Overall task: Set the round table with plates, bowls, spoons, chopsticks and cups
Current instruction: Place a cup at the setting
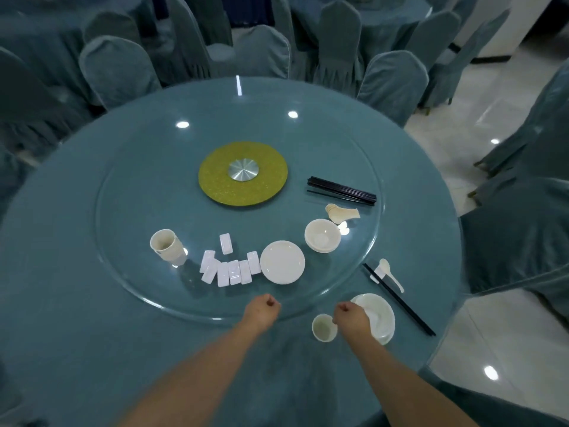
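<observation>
My left hand (264,306) is curled into a fist at the near rim of the glass turntable (123,272) and holds nothing. My right hand (349,315) is also a fist, between a single cup (322,328) and a plate with a bowl on it (383,315). Right of that plate lie a pair of black chopsticks (403,303) and a spoon (390,273). On the turntable stand stacked plates (282,262), stacked bowls (322,235), spoons (338,212), a bundle of chopsticks (341,190), stacked cups (164,245) and several white rests (231,268).
A yellow-green disc with a metal hub (243,174) marks the turntable's middle. The round table (77,334) has a teal cloth. Teal covered chairs (394,84) ring its far side and right. Glossy white floor (462,349) lies to the right.
</observation>
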The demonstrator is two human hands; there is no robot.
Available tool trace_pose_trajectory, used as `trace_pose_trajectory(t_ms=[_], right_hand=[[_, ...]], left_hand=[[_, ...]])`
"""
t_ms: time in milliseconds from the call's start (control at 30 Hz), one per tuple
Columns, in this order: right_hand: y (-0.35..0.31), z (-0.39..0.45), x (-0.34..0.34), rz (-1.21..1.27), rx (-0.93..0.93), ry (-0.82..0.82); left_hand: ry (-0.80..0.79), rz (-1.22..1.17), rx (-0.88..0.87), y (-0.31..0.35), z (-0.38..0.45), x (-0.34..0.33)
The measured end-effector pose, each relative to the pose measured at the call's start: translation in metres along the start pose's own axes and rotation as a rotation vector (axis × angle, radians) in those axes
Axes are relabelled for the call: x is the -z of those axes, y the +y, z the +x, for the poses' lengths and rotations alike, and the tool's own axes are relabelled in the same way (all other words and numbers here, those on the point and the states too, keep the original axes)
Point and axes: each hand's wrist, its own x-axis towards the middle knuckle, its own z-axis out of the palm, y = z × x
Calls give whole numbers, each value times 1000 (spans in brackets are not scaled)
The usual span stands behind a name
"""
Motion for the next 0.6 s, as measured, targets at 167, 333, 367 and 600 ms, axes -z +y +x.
trace_pose_trajectory(t_ms=[167,333,367,600], right_hand=[[-32,-4,-22,-29,65,27],[-65,-7,-55,67,103,9],[-69,-7,-59,72,106,4],[-86,5,-86,31,73,-24]], left_hand=[[58,-45,27,-18,9,41],[85,-117,56,-38,26,71],[88,-124,59,-41,30,74],[115,-146,100,-51,57,87]])
